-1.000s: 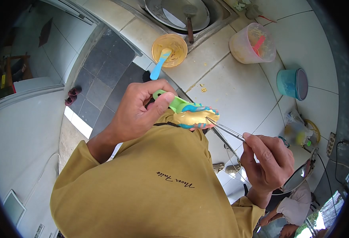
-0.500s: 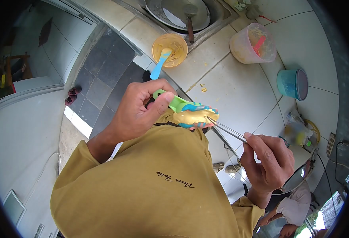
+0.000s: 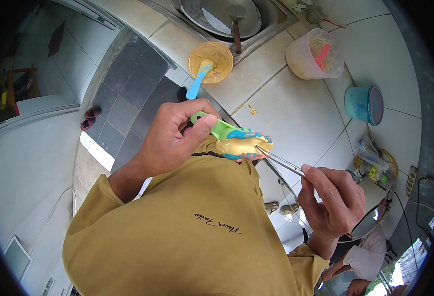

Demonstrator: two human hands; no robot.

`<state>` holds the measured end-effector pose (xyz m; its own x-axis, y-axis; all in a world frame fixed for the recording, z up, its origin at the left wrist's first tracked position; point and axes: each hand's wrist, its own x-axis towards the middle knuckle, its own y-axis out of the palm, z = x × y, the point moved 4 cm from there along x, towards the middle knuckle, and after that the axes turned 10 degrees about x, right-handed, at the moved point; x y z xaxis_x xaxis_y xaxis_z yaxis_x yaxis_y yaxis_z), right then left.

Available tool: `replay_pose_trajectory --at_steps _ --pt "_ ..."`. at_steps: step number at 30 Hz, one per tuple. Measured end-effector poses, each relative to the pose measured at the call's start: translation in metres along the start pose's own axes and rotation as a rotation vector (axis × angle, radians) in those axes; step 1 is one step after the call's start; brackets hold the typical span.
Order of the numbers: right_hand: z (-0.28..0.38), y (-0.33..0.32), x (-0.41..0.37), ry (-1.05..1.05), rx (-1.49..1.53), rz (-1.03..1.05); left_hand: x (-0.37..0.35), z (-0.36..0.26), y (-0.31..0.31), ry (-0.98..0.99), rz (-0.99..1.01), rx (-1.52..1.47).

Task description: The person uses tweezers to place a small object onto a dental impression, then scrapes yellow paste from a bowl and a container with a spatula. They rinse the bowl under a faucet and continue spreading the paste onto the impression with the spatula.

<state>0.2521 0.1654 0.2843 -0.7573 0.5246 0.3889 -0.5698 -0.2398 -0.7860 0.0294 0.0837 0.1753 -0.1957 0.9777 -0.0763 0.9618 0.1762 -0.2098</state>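
So, right in the middle, it's a bright green plastic holder (image 3: 220, 130) with glossy yellow paste (image 3: 241, 147) spread over one end, blue and pink streaks along its edges, held up in front of the mustard-coloured shirt (image 3: 187, 217). The left hand (image 3: 182, 133) has it by the handle, thumb pressed down on the green. Over from the other side, the right hand (image 3: 332, 200) pinches slim metal tweezers (image 3: 285, 163), their tips touching the paste near its outer end! Beyond, on the pale tiled counter (image 3: 281, 103), yellow crumbs (image 3: 253, 111) lie near a smeared orange plastic tub (image 3: 225, 74) with a blue spatula (image 3: 199, 81) leaning out over its rim. Further off, a translucent pink tub (image 3: 300, 64) holds a red utensil (image 3: 321, 54), and a teal round container (image 3: 357, 104) lies near it.
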Motion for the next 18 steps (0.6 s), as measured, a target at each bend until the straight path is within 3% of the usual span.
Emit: replay_pose_trajectory --at_steps 18 --pt "-0.0012 -0.0061 -0.0004 0.009 -0.013 -0.05 0.0028 0.0014 0.0006 -0.013 0.018 -0.016"
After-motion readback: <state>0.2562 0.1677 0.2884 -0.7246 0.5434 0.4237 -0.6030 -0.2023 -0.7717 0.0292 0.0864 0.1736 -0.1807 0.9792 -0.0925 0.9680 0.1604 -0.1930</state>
